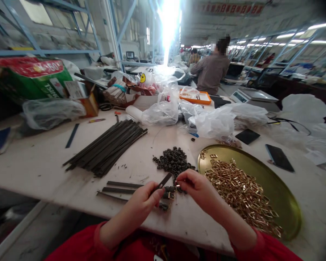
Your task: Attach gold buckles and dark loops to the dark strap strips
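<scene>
My left hand is closed on a thin black strip that points up and to the right. My right hand pinches a small dark piece close to the strip's end. Between and just below the hands lie a few small black-and-gold assembled pieces. A heap of small black loops lies just beyond the hands. To the right a round gold tray holds several gold buckles.
A bundle of long black strips lies to the left, with three loose strips near my left hand. Plastic bags, boxes, two dark phones and a scale crowd the white table. A person sits beyond.
</scene>
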The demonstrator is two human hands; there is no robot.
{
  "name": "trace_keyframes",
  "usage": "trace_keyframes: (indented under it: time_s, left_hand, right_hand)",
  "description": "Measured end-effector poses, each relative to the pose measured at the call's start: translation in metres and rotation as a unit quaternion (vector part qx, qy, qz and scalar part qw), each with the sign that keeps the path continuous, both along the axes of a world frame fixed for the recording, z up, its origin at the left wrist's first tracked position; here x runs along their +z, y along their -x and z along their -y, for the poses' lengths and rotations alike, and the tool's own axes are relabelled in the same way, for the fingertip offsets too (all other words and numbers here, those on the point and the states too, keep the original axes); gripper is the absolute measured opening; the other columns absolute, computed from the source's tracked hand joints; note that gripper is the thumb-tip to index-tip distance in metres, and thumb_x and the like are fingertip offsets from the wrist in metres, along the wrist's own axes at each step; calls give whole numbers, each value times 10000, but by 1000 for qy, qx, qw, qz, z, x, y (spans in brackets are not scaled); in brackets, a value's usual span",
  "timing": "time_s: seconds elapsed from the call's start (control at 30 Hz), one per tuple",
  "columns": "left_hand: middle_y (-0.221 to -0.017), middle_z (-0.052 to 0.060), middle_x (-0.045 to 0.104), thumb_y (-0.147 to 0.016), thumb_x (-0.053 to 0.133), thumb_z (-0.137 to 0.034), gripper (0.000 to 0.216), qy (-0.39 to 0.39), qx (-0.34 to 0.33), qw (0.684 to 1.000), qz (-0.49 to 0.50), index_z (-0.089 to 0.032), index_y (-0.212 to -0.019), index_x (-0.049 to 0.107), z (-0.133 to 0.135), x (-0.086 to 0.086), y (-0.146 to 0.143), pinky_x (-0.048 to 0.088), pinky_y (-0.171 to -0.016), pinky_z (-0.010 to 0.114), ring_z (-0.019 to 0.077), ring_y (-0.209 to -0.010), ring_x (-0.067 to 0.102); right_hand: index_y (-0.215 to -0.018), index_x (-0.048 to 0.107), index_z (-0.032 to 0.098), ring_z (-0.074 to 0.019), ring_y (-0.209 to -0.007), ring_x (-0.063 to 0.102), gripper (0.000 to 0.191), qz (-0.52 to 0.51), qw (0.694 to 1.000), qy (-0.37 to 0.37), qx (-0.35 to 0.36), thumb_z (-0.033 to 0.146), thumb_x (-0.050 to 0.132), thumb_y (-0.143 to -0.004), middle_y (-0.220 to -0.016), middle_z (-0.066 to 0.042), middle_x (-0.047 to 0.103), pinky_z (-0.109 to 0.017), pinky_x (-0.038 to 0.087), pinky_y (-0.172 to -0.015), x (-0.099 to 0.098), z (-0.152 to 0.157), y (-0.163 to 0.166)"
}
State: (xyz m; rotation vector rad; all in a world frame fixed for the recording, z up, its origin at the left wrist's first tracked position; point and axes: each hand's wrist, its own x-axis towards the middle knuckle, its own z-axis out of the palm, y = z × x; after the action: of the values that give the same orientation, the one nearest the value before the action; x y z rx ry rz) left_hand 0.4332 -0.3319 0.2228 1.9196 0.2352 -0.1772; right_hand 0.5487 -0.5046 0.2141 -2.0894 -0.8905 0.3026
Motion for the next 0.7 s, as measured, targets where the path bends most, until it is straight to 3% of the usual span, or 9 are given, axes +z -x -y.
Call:
trace_keyframes:
  time_s: [0.13,0.3,0.5,0.7]
  left_hand:
    - [-699,-10,531,-812,454,-358,228,-15,16,999,37,-146,-811,541,3,6,4,367,-596,222,129,-642,475]
    - [-594,-44,469,-809,463,-389,251,24,41,999,6,-154,-731,502,-3,6,17,338,-525,206,102,-555,425]
    - [-559,-62,429,-821,454,-349,221,59,13,998,-6,-159,-715,490,-7,4,25,298,-494,195,85,-524,383]
    - [-562,-61,433,-812,464,-294,211,22,2,1000,-22,-156,-653,479,-10,5,29,298,-497,195,83,-525,382]
  right_hand:
    - [-774,583,206,-139,-668,537,44,-144,983,-115,0,236,551,-770,-731,2,594,-250,414,-601,1,-27,45]
    - [-851,586,181,-129,-617,538,269,-356,912,-204,-7,430,594,-747,-702,0,601,-267,436,-591,-4,-31,60]
    - [-835,606,177,-109,-602,527,302,-394,896,-205,-23,416,685,-670,-677,18,599,-256,429,-597,1,-30,67]
    - [-851,609,174,-113,-615,533,250,-412,892,-184,-18,353,657,-683,-697,8,616,-263,428,-610,5,-29,73]
